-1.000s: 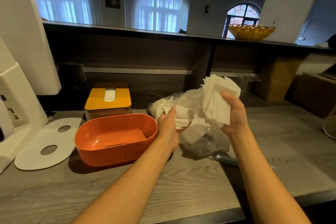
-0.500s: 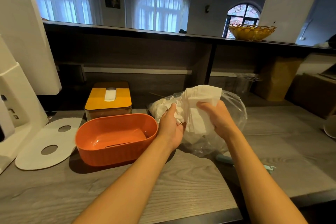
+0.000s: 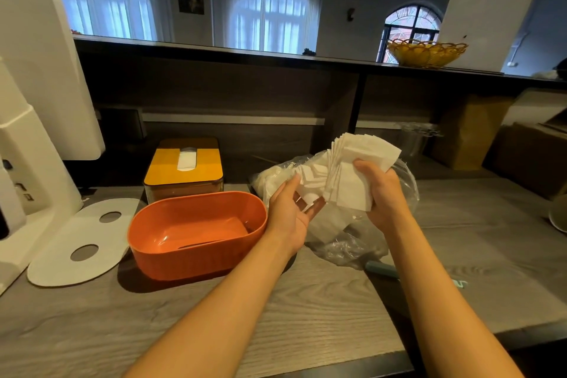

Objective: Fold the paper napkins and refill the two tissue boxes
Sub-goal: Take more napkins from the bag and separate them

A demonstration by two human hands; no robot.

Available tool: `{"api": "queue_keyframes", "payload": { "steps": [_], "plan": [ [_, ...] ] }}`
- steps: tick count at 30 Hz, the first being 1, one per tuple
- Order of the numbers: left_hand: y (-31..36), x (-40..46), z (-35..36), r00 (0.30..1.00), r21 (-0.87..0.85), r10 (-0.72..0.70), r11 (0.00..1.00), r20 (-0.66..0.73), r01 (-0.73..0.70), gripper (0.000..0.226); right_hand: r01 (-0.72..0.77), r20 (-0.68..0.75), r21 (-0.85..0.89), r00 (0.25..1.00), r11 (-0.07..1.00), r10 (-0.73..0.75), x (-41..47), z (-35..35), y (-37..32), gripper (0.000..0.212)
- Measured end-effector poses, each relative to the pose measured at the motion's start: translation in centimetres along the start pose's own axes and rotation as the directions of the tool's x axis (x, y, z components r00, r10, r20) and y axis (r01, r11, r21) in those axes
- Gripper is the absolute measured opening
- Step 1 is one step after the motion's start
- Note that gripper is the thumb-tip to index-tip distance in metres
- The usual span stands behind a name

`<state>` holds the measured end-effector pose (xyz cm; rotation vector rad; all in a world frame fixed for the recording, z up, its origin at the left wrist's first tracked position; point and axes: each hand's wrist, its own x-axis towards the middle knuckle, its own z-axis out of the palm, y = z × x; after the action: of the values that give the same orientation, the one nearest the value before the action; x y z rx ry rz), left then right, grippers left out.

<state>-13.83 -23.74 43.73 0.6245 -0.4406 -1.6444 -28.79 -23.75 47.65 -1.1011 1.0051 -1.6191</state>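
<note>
White napkin stack (image 3: pixel 352 175) pinched in my right hand (image 3: pixel 382 193) grip, centre-right; left hand (image 3: pixel 290 209) open beside. Refill step: next, fold, drop into orange tissue box (image 3: pixel 196 233).

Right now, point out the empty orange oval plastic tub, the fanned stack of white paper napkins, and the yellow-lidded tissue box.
orange oval plastic tub (image 3: pixel 199 258), head view, front outer wall.
stack of white paper napkins (image 3: pixel 349 190), head view, lower front sheet.
yellow-lidded tissue box (image 3: pixel 162 172), head view, lid's left side.
</note>
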Motion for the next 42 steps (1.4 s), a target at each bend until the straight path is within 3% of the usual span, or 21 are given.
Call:
{"api": "queue_keyframes", "payload": {
  "steps": [4, 9, 12, 15, 18, 21, 24, 27, 30, 34, 37, 39, 42],
  "plan": [
    [-0.1, -0.2, 0.1, 0.999, 0.048, 0.015, 0.999, 0.035, -0.017, 0.029, -0.161, -0.012, 0.082, 0.987, 0.983, 0.163, 0.1, -0.4, 0.1, 0.026],
    [0.1, -0.3, -0.1, 0.998, 0.105, 0.028, 0.994, 0.053, -0.033, 0.021, -0.443, 0.048, 0.229, 0.895, 0.867, 0.444, -0.1, -0.7, 0.4, 0.039],
    [0.1, 0.2, -0.3, 0.993, 0.25, 0.118, 0.961, 0.029, -0.121, 0.029, -0.514, 0.078, 0.241, 0.856, 0.823, 0.511, -0.2, -0.8, 0.4, 0.045],
    [-0.2, 0.2, -0.3, 0.979, 0.45, 0.206, 0.873, 0.004, -0.185, 0.065, -0.525, 0.167, 0.315, 0.851, 0.791, 0.498, -0.3, -1.0, 0.2, 0.044],
    [-0.5, 0.0, -0.6, 0.998, 0.355, 0.068, 0.933, -0.01, -0.06, 0.097, -0.52, 0.245, 0.4, 0.854, 0.755, 0.459, -0.4, -1.3, -0.1, 0.04],
    [-0.2, -0.8, -0.5, 0.998, 0.357, 0.007, 0.934, 0.067, -0.031, 0.083, -0.511, 0.282, 0.443, 0.859, 0.736, 0.426, -0.3, -1.6, -0.1, 0.044],
    [-0.3, -1.1, -0.2, 0.994, 0.325, -0.059, 0.945, 0.096, 0.025, 0.073, -0.485, 0.236, 0.344, 0.873, 0.804, 0.426, -0.3, -1.3, -0.1, 0.038],
    [-0.5, -1.1, 0.3, 0.996, 0.365, -0.075, 0.93, 0.053, 0.05, 0.079, -0.447, 0.153, 0.262, 0.894, 0.855, 0.42, -0.4, -1.1, -0.2, 0.029],
    [-0.7, -0.8, 0.3, 0.996, 0.378, -0.084, 0.922, -0.009, 0.082, 0.085, -0.431, 0.097, 0.233, 0.902, 0.872, 0.42, -0.3, -1.2, -0.3, 0.035],
    [-0.2, -0.4, 0.3, 0.985, 0.288, -0.114, 0.946, -0.13, 0.148, 0.036, -0.262, -0.002, 0.345, 0.96, 0.901, 0.279, 0.0, -1.6, -0.4, 0.033],
    [0.0, 0.0, 0.2, 0.972, 0.226, -0.1, 0.963, -0.212, 0.149, 0.049, -0.167, 0.13, 0.408, 0.984, 0.897, 0.124, 0.1, -2.4, -0.9, 0.043],
    [-0.1, 0.0, 0.2, 0.965, 0.203, -0.112, 0.966, -0.238, 0.162, 0.063, -0.246, 0.274, 0.329, 0.949, 0.912, 0.157, -0.3, -2.2, -1.0, 0.047],
    [-0.2, 0.1, 0.0, 0.966, 0.164, -0.117, 0.974, -0.232, 0.158, 0.061, -0.339, 0.35, 0.052, 0.887, 0.939, 0.301, -1.0, -1.1, -0.6, 0.048]
  ]
}}
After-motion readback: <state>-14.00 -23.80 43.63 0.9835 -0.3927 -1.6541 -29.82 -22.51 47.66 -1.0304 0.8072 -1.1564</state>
